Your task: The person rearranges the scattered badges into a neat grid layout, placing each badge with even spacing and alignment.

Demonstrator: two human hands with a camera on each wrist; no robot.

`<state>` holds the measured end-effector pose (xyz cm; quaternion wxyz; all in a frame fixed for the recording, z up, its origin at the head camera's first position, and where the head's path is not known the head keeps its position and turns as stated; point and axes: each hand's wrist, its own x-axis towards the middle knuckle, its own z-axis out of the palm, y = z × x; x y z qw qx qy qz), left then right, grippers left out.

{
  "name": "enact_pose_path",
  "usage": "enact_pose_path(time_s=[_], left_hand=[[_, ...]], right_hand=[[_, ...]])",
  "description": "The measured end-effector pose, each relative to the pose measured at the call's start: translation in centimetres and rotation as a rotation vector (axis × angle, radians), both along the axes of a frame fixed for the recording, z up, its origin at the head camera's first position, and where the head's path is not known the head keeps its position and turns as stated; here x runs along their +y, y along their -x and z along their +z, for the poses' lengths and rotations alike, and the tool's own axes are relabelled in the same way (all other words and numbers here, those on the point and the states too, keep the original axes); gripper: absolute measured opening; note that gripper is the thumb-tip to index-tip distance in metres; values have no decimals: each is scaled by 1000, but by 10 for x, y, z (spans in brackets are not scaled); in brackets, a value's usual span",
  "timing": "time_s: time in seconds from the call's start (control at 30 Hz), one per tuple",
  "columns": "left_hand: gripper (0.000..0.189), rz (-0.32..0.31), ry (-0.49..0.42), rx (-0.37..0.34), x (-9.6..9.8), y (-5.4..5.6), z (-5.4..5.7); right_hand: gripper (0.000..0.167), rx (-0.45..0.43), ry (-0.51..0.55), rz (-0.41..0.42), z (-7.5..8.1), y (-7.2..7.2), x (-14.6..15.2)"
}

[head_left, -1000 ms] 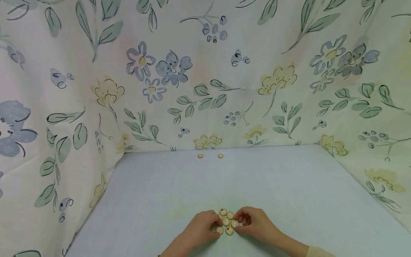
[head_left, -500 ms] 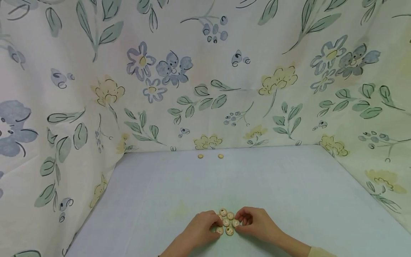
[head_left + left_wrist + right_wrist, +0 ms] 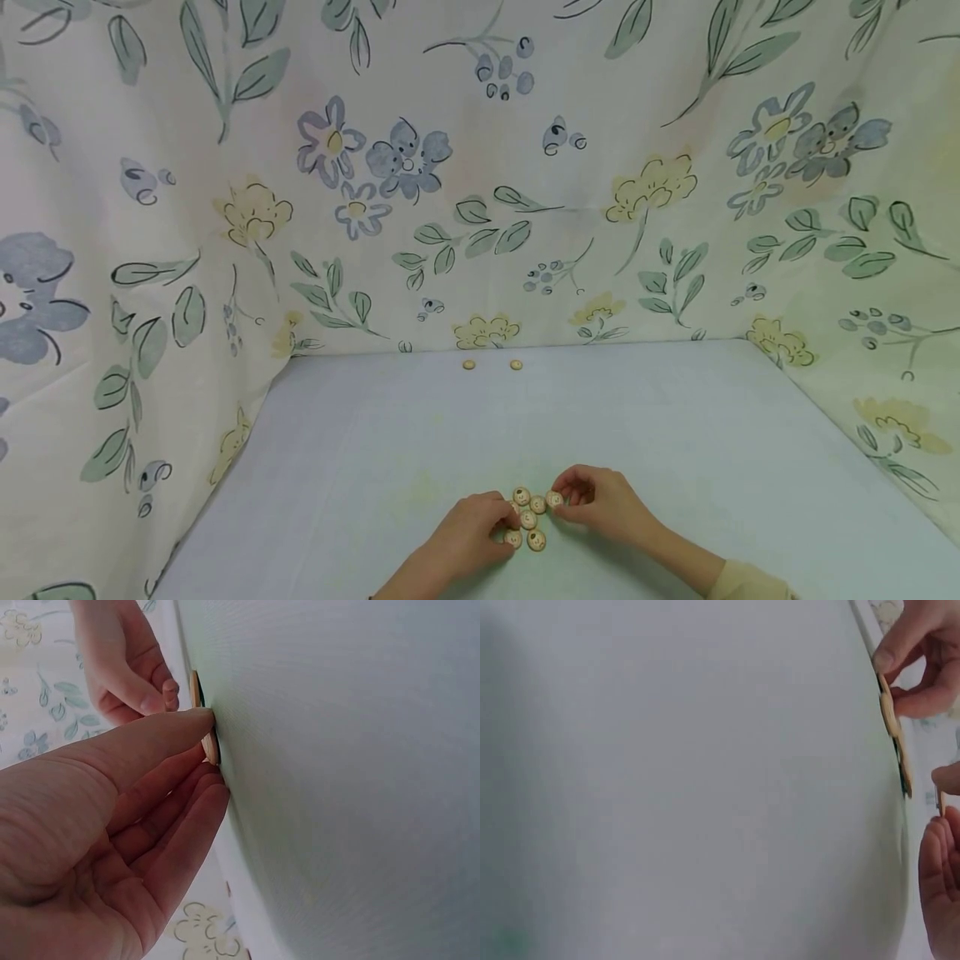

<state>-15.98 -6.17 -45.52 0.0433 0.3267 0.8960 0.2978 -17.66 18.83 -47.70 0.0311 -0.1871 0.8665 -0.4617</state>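
Small round wooden discs with faces drawn on them [image 3: 528, 519] lie flat in a tight cluster near the table's front. My left hand [image 3: 472, 529] is at the cluster's left side, thumb and forefinger on the edges of a disc [image 3: 513, 540] at the lower left; its fingers partly cover another disc above. My right hand [image 3: 607, 504] pinches one disc [image 3: 555, 500] between thumb and fingertips at the cluster's upper right. In the right wrist view this held disc [image 3: 940, 801] is raised off the table, apart from the row of lying discs [image 3: 889, 716].
Two more wooden discs, a left one [image 3: 468, 365] and a right one [image 3: 516, 365], lie at the table's far edge. The pale table [image 3: 360, 433] is enclosed by a floral cloth [image 3: 480, 275] at the back and both sides.
My right hand has moved away from me and slightly right, lifting its disc from the cluster's right side to the upper right. The left hand has stayed in place.
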Motion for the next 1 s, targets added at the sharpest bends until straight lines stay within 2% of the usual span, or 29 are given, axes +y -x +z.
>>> enact_pose_path(time_s=[0.27, 0.73, 1.0], left_hand=[[14, -1, -9, 2, 0, 0, 0], [14, -1, -6, -31, 1, 1, 1], [14, -1, -6, -32, 0, 1, -1]], right_hand=[[22, -4, -35, -65, 3, 24, 4], [24, -1, -28, -207, 6, 81, 18], [24, 13, -26, -291, 0, 115, 21]])
